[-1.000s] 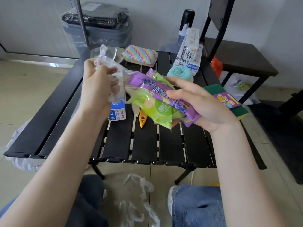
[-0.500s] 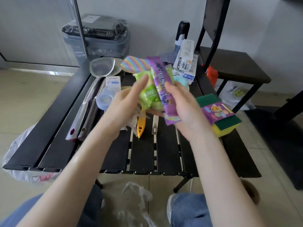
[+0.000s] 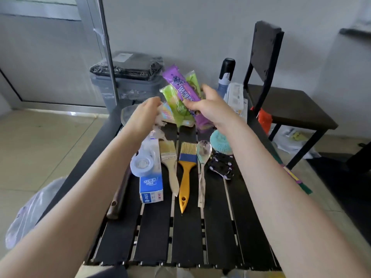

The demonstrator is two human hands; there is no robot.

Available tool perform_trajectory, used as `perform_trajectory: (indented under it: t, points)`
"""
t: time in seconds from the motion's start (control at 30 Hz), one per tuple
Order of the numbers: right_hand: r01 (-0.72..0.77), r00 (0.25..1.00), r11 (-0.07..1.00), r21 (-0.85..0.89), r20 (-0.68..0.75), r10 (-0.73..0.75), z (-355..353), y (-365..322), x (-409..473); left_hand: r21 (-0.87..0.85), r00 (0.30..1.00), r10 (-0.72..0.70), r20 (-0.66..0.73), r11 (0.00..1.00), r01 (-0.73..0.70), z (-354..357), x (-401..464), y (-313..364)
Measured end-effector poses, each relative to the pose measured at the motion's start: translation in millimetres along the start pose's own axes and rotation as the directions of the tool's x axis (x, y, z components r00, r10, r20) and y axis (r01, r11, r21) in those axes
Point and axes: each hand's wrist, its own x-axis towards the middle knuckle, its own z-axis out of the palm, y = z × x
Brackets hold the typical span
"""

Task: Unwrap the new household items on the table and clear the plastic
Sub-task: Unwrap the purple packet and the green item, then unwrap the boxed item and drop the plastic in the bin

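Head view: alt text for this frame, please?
Right hand grips purple and green packets above a black slatted table; left hand holds crumpled clear plastic. Below lie two brushes, a spoon and tape.

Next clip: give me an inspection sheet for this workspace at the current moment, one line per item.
Surface: black slatted table, crowded at the far half.
Job's things: purple and green packets held up by right hand; crumpled plastic wrap under left hand.
Clutter: two paintbrushes, spoon, tape roll, blue box, teal scrubber.
Grippers: right hand grips the packets; left hand's grip cannot be told.
Cables: nothing seen.
Surroundings: lined bin, black chair, plastic bag on floor.
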Motion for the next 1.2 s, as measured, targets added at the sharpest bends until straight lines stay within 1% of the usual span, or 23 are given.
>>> perform_trajectory:
  t: [0.07, 0.13, 0.2, 0.3, 0.37, 0.43, 0.53, 0.57, 0.63, 0.7, 0.73, 0.8, 0.83, 0.87, 0.97, 1.07, 1.13, 1.2]
  points:
    - [-0.049, 0.998, 0.995, -0.088, 0.022, 0.052, 2, 7, 23, -0.08, 0.994, -0.001, -0.106, 0.997, -0.007, -12, 21, -8]
    - [-0.118, 0.989, 0.977, -0.177, 0.071, 0.132, 10, 19, 43, -0.117, 0.989, 0.002, -0.15, 0.993, -0.02, -21, 33, -16]
    - [-0.157, 0.972, 0.948, -0.277, 0.126, 0.198, 21, 33, 60, -0.087, 0.995, 0.037, -0.09, 0.995, -0.045, -26, 39, -25]
    - [-0.139, 0.949, 0.89, -0.434, 0.199, 0.245, 36, 52, 76, -0.067, 0.995, 0.095, 0.042, 0.993, -0.092, -30, 37, -32]
    - [-0.117, 0.933, 0.85, -0.514, 0.236, 0.271, 43, 62, 79, -0.086, 0.991, 0.086, 0.098, 0.993, -0.078, -33, 33, -34]
    - [-0.068, 0.951, 0.816, -0.574, 0.21, 0.226, 46, 68, 78, -0.107, 0.99, 0.075, 0.121, 0.992, -0.062, -36, 29, -35]
    - [-0.015, 0.992, 0.742, -0.67, 0.083, 0.094, 45, 69, 69, -0.144, 0.99, 0.079, 0.12, 0.988, -0.061, -41, 25, -38]
    - [-0.005, 0.997, 0.739, -0.674, 0.054, 0.056, 46, 66, 64, -0.143, 0.989, 0.089, 0.115, 0.987, -0.072, -44, 22, -38]
    - [0.058, 0.998, 0.752, -0.657, 0.012, -0.066, 50, 51, 56, -0.127, 0.988, 0.125, 0.087, 0.985, -0.113, -54, 12, -35]
    - [0.145, 0.984, 0.807, -0.573, 0.002, -0.176, 61, 25, 45, -0.134, 0.985, 0.169, 0.019, 0.977, -0.165, -68, 1, -30]
    - [0.19, 0.979, 0.859, -0.475, 0.031, -0.2, 69, 7, 36, -0.146, 0.981, 0.192, -0.023, 0.97, -0.193, -77, -5, -27]
    - [0.244, 0.965, 0.95, -0.197, 0.147, -0.217, 90, -29, 14, -0.118, 0.962, 0.241, -0.127, 0.959, -0.256, -97, -20, -22]
    - [0.256, 0.949, 0.964, -0.077, 0.209, -0.236, 103, -44, 2, -0.084, 0.948, 0.26, -0.182, 0.957, -0.278, -108, -28, -21]
    - [0.28, 0.93, 0.96, -0.021, 0.253, -0.266, 116, -57, -8, -0.06, 0.935, 0.269, -0.231, 0.955, -0.29, -121, -37, -20]
    - [0.344, 0.902, 0.939, -0.013, 0.283, -0.326, 167, -76, -29, 0.001, 0.91, 0.262, -0.322, 0.961, -0.277, -163, -66, -30]
    - [0.369, 0.892, 0.929, -0.023, 0.292, -0.346, 224, -83, -39, 0.129, 0.891, 0.259, -0.373, 0.965, -0.226, -206, -93, -54]
    - [0.416, 0.881, 0.904, -0.101, 0.291, -0.373, 261, -81, -42, 0.194, 0.894, 0.206, -0.397, 0.971, -0.138, -233, -108, -75]
    - [0.459, 0.87, 0.853, -0.249, 0.32, -0.375, 297, -71, -43, 0.194, 0.897, 0.115, -0.428, 0.98, -0.033, -256, -118, -101]
